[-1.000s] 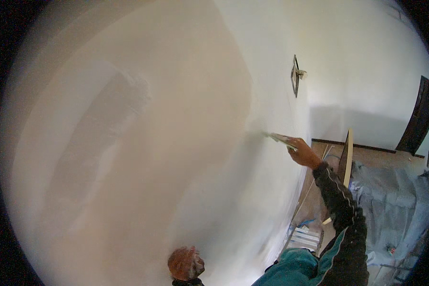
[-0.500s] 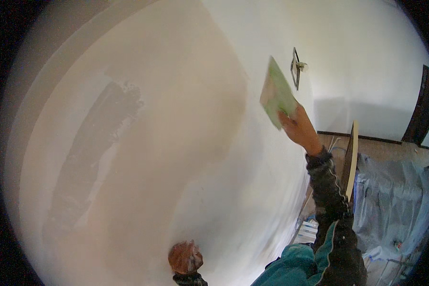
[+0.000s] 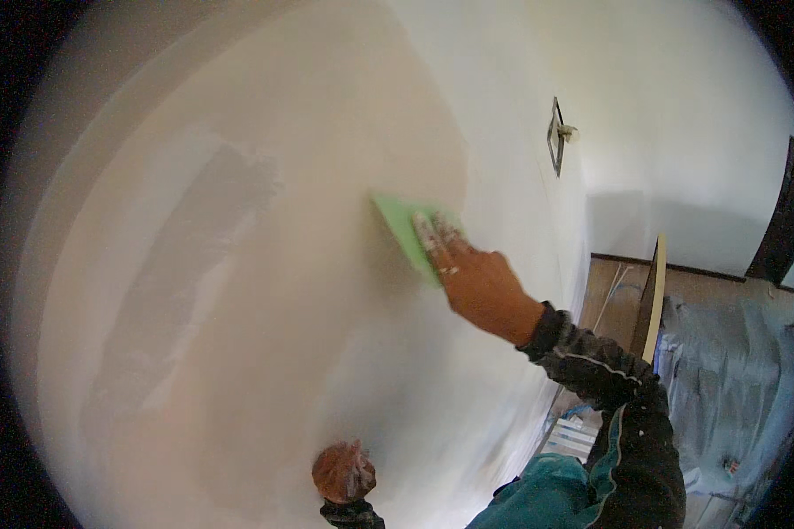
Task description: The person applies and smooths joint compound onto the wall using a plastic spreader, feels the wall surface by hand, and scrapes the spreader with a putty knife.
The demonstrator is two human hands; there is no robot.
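Observation:
My right hand (image 3: 485, 286) reaches in front of the wall, its fingers laid across a thin, light-green flat sheet (image 3: 403, 227) that it grips; whether this is sandpaper or a plastic spreader I cannot tell. White residue coats the fingertips. The sheet is against or very near the tan coated area of the wall (image 3: 326, 132), tilted, with its pointed corner up and to the left. Low in the view, my left hand (image 3: 344, 472) is bunched closed beside the wall, dusted with pale residue. What it holds, if anything, is hidden.
A darker grey patch (image 3: 181, 273) runs diagonally on the wall's left part. A metal frame with a pale fitting (image 3: 557, 137) sits on the wall. To the right are an upright board (image 3: 653, 300), clear plastic sheeting (image 3: 723, 379), a dark door frame (image 3: 781, 212) and a white slatted thing (image 3: 571, 438).
My right hand has swung left and down with the green sheet, from the white wall near the metal frame to the tan area. My left hand has hardly moved.

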